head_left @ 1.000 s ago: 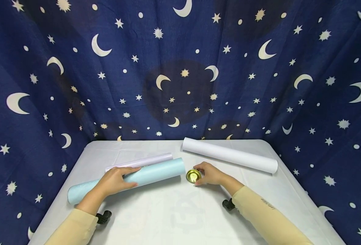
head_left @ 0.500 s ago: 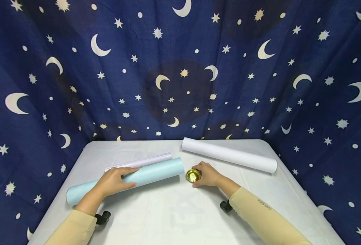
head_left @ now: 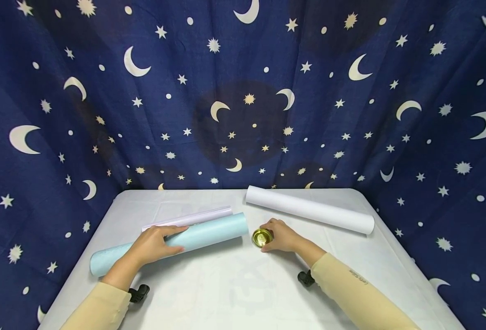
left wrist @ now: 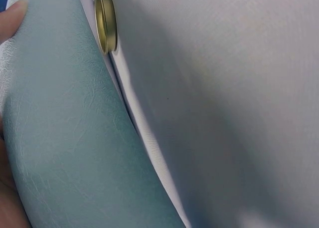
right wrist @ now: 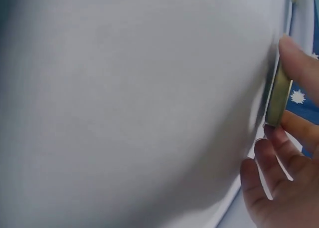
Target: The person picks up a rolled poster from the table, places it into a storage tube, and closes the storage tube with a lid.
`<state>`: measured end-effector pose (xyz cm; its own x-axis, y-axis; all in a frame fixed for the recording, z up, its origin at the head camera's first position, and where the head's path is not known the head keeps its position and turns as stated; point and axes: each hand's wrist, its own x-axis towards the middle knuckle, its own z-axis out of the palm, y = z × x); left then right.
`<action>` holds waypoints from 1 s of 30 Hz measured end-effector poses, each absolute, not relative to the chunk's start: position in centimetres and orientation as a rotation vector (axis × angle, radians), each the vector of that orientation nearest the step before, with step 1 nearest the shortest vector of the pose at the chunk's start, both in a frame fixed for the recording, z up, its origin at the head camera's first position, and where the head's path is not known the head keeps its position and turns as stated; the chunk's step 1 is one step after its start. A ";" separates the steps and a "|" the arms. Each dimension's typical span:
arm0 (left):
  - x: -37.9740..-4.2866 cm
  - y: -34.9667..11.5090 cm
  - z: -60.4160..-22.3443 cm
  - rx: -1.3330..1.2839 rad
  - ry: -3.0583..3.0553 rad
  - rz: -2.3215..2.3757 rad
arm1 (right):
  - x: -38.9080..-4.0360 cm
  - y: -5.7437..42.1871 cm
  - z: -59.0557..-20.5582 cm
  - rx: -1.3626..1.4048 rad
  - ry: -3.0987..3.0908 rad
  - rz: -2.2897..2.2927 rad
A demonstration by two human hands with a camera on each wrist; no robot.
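My left hand (head_left: pixel 154 245) grips a thick light blue roll (head_left: pixel 214 233) lying slantwise on the table, fingers over its top and thumb along its near side. In the left wrist view the textured blue roll (left wrist: pixel 75 113) fills the left side, and a shallow round gold tin (left wrist: pixel 110 23) shows beside its edge. My right hand (head_left: pixel 281 236) pinches a small round gold tin (head_left: pixel 261 238) by its right side, just off the roll's right end. Close up in the right wrist view, the thumb and fingers of my right hand (right wrist: pixel 291 148) hold the tin's edge (right wrist: pixel 279 98).
Behind the blue roll lies a thin lilac roll (head_left: pixel 210 214), partly hidden. A long white roll (head_left: pixel 308 209) slants across the back right. All rest on a white-covered table (head_left: pixel 210 293), with a dark blue star-and-moon curtain (head_left: pixel 168 114) around its back and sides.
The gold tin has shifted very slightly in my right hand, and the shine inside it has dimmed. My left hand and the rolls stay where they were.
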<state>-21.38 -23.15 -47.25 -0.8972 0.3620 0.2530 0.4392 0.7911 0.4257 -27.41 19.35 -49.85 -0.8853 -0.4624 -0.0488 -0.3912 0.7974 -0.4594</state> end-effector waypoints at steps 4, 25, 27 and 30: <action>-21.3 -23.1 -47.3 -0.638 -2.820 -0.730 | -27.3 19.6 -49.6 -0.662 2.811 -0.688; -21.5 -23.1 -47.6 -0.633 -2.848 -0.716 | -27.2 22.2 -47.5 -0.783 2.775 -0.848; -21.4 -23.0 -47.5 -0.631 -2.858 -0.714 | -27.2 22.3 -47.6 -0.775 2.764 -0.850; -21.3 -22.8 -47.3 -0.632 -2.873 -0.723 | -27.0 22.5 -47.7 -0.778 2.754 -0.850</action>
